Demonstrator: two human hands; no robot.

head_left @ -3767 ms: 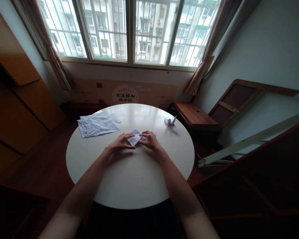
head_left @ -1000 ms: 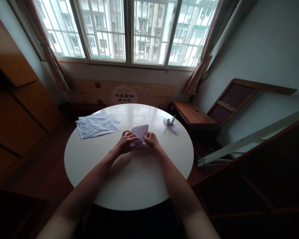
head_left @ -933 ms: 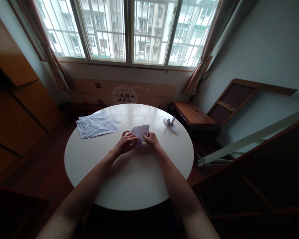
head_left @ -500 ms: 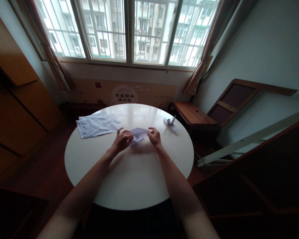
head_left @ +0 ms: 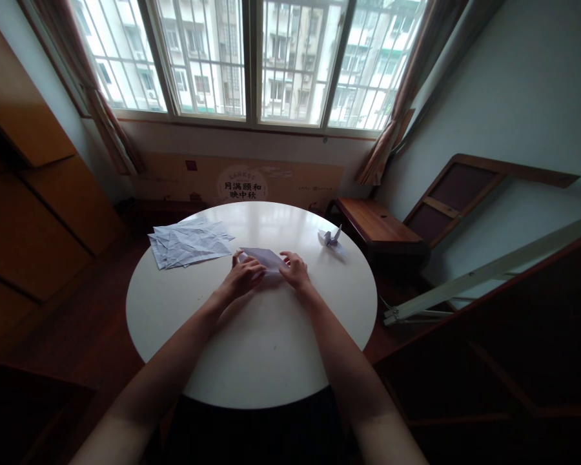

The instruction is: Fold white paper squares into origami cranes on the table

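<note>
A folded sheet of pale paper (head_left: 266, 258) lies flat on the round white table (head_left: 252, 336), just past the table's middle. My left hand (head_left: 243, 276) rests on the paper's left part with its fingers pressed down on it. At the paper's right edge is my right hand (head_left: 295, 270), its fingertips on the sheet. Both hands pin the paper to the tabletop.
A pile of creased white sheets (head_left: 188, 242) lies at the table's far left. A small folded paper crane (head_left: 330, 237) stands at the far right. A wooden bench (head_left: 375, 226) and leaning boards are to the right of the table, a barred window (head_left: 252, 58) behind it.
The paper was held up off the table between both hands a second ago. It has since been opened out and laid flat, and both hands now press it down.
</note>
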